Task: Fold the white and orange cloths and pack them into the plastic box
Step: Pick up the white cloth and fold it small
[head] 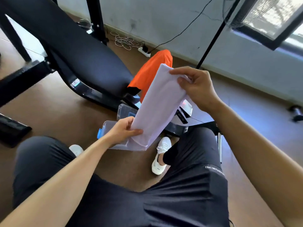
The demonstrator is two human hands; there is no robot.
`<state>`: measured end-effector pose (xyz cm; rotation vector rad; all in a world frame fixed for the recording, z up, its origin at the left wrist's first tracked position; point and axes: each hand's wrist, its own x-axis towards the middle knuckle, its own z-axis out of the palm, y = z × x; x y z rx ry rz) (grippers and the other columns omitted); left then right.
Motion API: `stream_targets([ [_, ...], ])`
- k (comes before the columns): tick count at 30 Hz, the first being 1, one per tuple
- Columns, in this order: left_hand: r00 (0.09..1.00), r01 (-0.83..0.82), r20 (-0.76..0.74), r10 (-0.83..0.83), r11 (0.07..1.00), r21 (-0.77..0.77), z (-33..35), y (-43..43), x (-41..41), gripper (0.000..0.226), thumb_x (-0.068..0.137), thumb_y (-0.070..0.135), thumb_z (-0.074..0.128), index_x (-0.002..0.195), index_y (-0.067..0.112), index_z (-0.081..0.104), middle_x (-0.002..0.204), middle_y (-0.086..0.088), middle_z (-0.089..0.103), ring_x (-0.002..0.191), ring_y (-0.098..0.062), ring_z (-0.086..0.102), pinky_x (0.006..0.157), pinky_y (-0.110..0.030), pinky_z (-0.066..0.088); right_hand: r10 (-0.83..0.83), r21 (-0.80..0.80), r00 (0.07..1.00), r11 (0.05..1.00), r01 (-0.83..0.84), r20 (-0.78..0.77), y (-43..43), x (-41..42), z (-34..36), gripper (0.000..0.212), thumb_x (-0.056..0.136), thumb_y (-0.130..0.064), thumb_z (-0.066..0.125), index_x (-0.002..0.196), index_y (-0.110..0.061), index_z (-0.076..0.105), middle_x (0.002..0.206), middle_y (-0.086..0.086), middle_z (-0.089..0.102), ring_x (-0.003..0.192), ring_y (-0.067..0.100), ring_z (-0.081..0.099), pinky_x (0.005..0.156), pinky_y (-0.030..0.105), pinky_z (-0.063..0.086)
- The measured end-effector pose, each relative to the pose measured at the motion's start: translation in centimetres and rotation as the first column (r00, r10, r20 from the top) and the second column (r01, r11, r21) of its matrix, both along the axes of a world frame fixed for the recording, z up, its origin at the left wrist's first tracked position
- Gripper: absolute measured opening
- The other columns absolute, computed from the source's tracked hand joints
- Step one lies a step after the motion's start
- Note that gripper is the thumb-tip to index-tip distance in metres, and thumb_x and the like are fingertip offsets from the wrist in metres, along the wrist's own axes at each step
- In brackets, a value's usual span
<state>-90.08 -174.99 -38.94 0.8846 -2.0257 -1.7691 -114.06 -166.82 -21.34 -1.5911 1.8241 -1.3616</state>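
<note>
A white cloth [157, 105], folded into a long narrow strip, stretches between both hands above the floor. My left hand [123, 131] pinches its near lower end. My right hand [196, 87] grips its far upper end. Behind it, the orange cloth [150, 69] hangs draped over the end of the black bench. The clear plastic box [109, 126] with blue latches stands on the floor under my left hand, partly hidden by the cloth. Its clear lid [126, 110] lies just beyond it.
A black padded gym bench [78, 51] slants across the left. My legs in dark shorts and white shoes [159, 154] fill the foreground. A power strip [144, 51] with coiled cable lies by the wall. A dumbbell [296, 113] sits at far right.
</note>
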Motion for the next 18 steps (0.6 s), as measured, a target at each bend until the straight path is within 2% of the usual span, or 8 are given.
stream_targets([
  [2,1.000,-0.014,-0.004,0.014,1.000,-0.005,-0.2,0.4,-0.2,0.031,0.085,0.027,0.076,0.112,0.020,0.063,0.107,0.001,0.071,0.092,-0.008,0.071,0.080,-0.023,0.060,-0.071,0.004,0.997,0.997,0.071,0.024,-0.1,-0.6,-0.5,0.042,0.090,0.010,0.052,0.109,-0.017,0.077,0.111,-0.002,0.074,0.102,0.004,0.065,0.090,0.018,0.050],
  [6,0.997,-0.072,-0.033,0.073,0.996,0.050,-0.1,0.8,-0.2,0.040,0.085,0.034,0.073,0.118,0.013,0.065,0.105,-0.002,0.071,0.094,-0.016,0.069,0.081,-0.027,0.059,-0.162,0.047,0.986,0.986,0.160,0.038,-0.8,-2.3,-1.6,0.044,0.090,0.008,0.050,0.109,-0.021,0.077,0.111,-0.007,0.072,0.098,-0.003,0.063,0.085,0.009,0.046],
  [10,0.994,-0.102,-0.021,0.105,0.985,0.137,0.0,1.0,0.3,0.047,0.082,0.045,0.069,0.118,0.017,0.065,0.105,-0.002,0.070,0.098,-0.018,0.068,0.078,-0.026,0.058,-0.256,0.087,0.962,0.965,0.248,0.092,-2.0,-4.2,-3.1,0.045,0.090,0.006,0.051,0.104,-0.028,0.078,0.113,-0.003,0.071,0.104,0.009,0.063,0.080,0.006,0.046],
  [12,0.994,-0.109,0.021,0.107,0.982,0.156,-0.1,0.8,0.7,0.048,0.081,0.051,0.069,0.120,0.023,0.065,0.109,0.000,0.070,0.105,-0.021,0.067,0.086,-0.033,0.059,-0.277,0.111,0.959,0.957,0.268,0.068,-2.6,-4.9,-4.3,0.043,0.090,0.006,0.050,0.107,-0.022,0.078,0.114,-0.002,0.071,0.106,0.010,0.063,0.084,0.009,0.047],
  [14,0.992,-0.104,0.085,0.089,0.978,0.182,-0.2,0.5,1.2,0.041,0.085,0.051,0.069,0.118,0.027,0.066,0.110,0.000,0.072,0.107,-0.021,0.068,0.093,-0.042,0.058,-0.290,0.141,0.957,0.948,0.284,0.024,-2.8,-5.3,-6.2,0.043,0.088,0.005,0.049,0.110,-0.018,0.077,0.114,-0.001,0.071,0.106,0.009,0.063,0.091,0.018,0.050],
  [16,0.987,-0.122,0.130,0.090,0.958,0.261,-0.2,0.1,1.8,0.034,0.090,0.043,0.070,0.116,0.021,0.069,0.111,-0.005,0.074,0.106,-0.027,0.070,0.094,-0.047,0.058,-0.299,0.173,0.954,0.939,0.296,-0.010,-2.6,-5.2,-8.4,0.043,0.087,0.003,0.050,0.112,-0.019,0.077,0.112,0.000,0.072,0.103,0.009,0.063,0.095,0.026,0.052],
  [18,0.978,-0.188,0.157,0.139,0.913,0.363,-0.5,-0.2,2.4,0.030,0.095,0.031,0.067,0.118,0.012,0.070,0.113,-0.013,0.075,0.109,-0.035,0.070,0.097,-0.051,0.056,-0.291,0.209,0.956,0.933,0.292,-0.039,-2.0,-4.5,-10.6,0.042,0.087,0.001,0.052,0.113,-0.021,0.077,0.109,0.004,0.072,0.096,0.011,0.062,0.089,0.026,0.050],
])
